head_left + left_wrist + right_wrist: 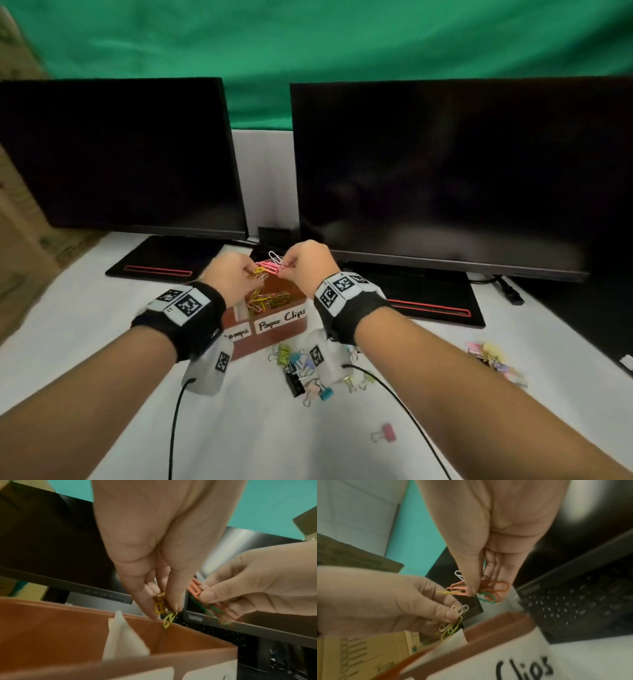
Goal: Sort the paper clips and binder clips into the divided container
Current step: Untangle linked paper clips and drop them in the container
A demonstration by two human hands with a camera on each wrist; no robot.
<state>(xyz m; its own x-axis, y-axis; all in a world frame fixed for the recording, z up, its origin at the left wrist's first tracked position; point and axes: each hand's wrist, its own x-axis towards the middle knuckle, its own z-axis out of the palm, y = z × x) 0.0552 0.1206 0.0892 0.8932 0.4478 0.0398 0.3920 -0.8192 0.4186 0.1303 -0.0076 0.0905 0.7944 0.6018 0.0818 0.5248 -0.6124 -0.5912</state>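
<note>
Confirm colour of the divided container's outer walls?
Reddish-brown walls on the divided container, with white handwritten labels; clearest in the head view.

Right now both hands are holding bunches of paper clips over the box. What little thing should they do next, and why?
Probably let go, so the clips drop. The left hand pinches yellow clips and the right hand pinches pink clips, both above the compartment labelled Paper Clips, which already holds a colourful pile. Binder clips wait on the table.
</note>
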